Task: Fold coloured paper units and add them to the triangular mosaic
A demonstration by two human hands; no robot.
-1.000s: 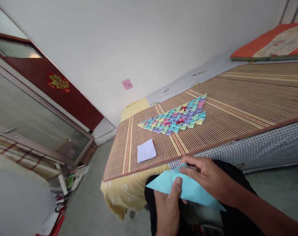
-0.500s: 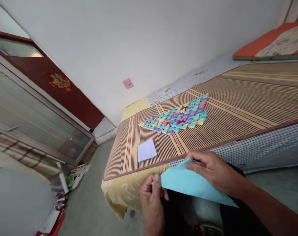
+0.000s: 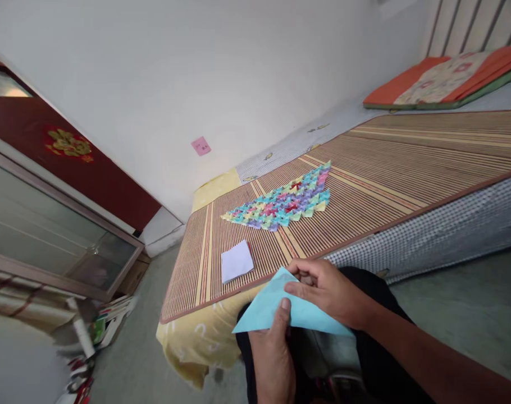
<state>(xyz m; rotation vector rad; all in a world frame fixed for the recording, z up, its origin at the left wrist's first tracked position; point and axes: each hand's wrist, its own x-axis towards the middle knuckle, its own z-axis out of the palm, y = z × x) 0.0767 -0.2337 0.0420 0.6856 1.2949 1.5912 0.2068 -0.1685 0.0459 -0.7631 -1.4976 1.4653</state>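
Note:
A light blue sheet of paper [image 3: 261, 306], folded into a triangle, is held above my lap with its peak pointing away from me. My left hand [image 3: 274, 359] grips it at the lower edge, thumb on top and the other fingers hidden underneath. Near the peak, my right hand [image 3: 329, 292] pinches the right side between thumb and curled fingers. Beyond my hands, a stack of white square paper [image 3: 237, 262] lies on the striped mat [image 3: 188, 280]. Farther back on the mat rests a colourful piece of many small folded paper triangles [image 3: 283, 199].
The mat covers a bed with a yellow cloth [image 3: 196, 342] hanging at its near corner. A folded orange quilt [image 3: 441, 84] lies at the far right. A glass-fronted cabinet [image 3: 62, 224] and assorted items [image 3: 95, 325] on the floor are to the left.
My left hand has moved from the paper's left corner to its lower edge. The paper now shows a clear triangle with its peak up. The view has shifted to the right.

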